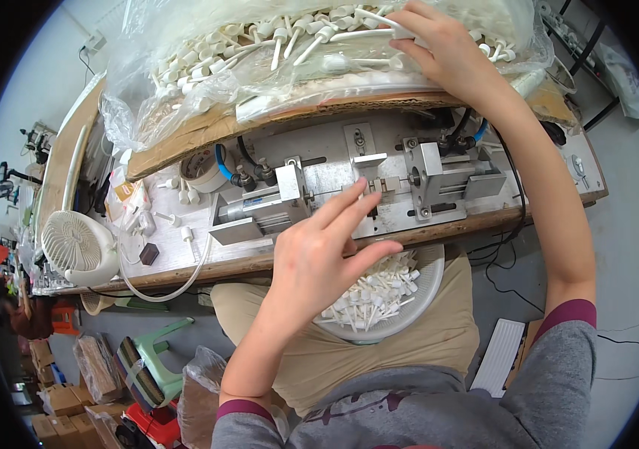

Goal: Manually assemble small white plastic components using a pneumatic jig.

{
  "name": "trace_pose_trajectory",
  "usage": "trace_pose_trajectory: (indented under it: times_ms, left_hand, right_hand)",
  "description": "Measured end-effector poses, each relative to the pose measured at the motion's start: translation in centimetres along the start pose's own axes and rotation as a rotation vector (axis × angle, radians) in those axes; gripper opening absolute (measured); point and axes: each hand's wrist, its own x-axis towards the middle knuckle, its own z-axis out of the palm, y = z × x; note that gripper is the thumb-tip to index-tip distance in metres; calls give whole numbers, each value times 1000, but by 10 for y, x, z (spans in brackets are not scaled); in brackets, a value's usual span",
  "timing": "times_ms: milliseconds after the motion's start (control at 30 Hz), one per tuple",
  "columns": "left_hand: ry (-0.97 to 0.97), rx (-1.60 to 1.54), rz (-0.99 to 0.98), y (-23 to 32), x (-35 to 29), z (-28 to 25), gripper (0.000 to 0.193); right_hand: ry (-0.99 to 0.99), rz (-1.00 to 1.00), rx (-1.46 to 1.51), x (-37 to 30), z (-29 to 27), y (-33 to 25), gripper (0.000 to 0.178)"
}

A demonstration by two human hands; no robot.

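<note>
My right hand [448, 54] is raised over the open plastic bag [132, 82] at the back, closed on a white capped plastic stick [381, 20]. Around it in the bag lie many more white sticks with round caps [300, 34]. My left hand [312, 258] has its fingers stretched and spread in front of a metal fixture [368, 168], with nothing seen in it. Its fingertips are close to the small block [386, 184] at the fixture's middle; whether they touch it I cannot tell. A round basin [433, 280] full of small white pieces rests on my lap, partly hidden by this hand.
Pneumatic cylinders [259, 213] [458, 179] flank the fixture, with blue-ended hoses. A cardboard flap [177, 153] overhangs the bench. A white fan [80, 243], a tape roll [203, 170] and loose white pieces stand at left. A green stool [158, 359] is on the floor.
</note>
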Motion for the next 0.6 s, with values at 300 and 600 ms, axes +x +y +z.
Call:
trace_pose_trajectory:
  times_ms: [300,600]
  left_hand:
    - [501,28,252,4,29,1,50]
    - [266,-30,109,0,-6,5,34]
  right_hand:
    - [-51,492,904,-46,-3,-98,30]
    - [-220,715,1023,-92,-22,-119,21]
